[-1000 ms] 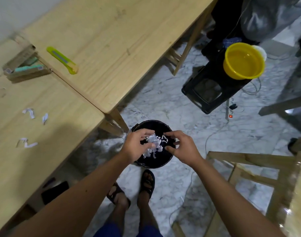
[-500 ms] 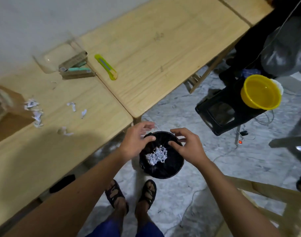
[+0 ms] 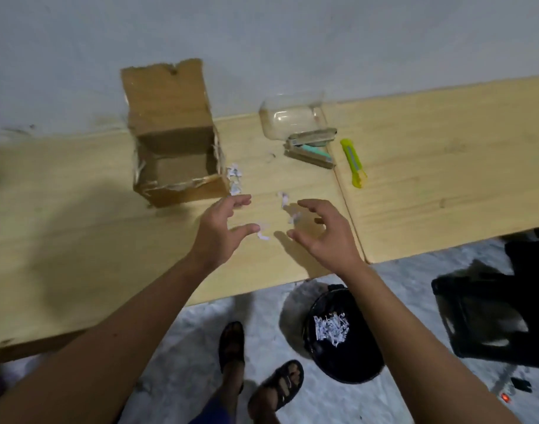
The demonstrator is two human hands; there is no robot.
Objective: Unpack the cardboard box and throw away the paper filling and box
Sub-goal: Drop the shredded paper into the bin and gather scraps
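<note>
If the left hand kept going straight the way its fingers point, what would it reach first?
Probably the paper shreds lying beside the cardboard box, just ahead of the left hand; its height above the table is unclear.

The cardboard box (image 3: 173, 166) stands open on the counter (image 3: 78, 240), back by the wall, and its tall flap blocks the way from behind. From the front and top a hand can go in. Little paper bits (image 3: 235, 179) lie just beside the box, with bare wood around them. To the right, a clear tub (image 3: 289, 117), a small flat pack (image 3: 311, 149) and a yellow-green cutter (image 3: 353, 163) sit close together and crowd that spot. Down on the floor, the black bin (image 3: 344, 359) is open on top.
</note>
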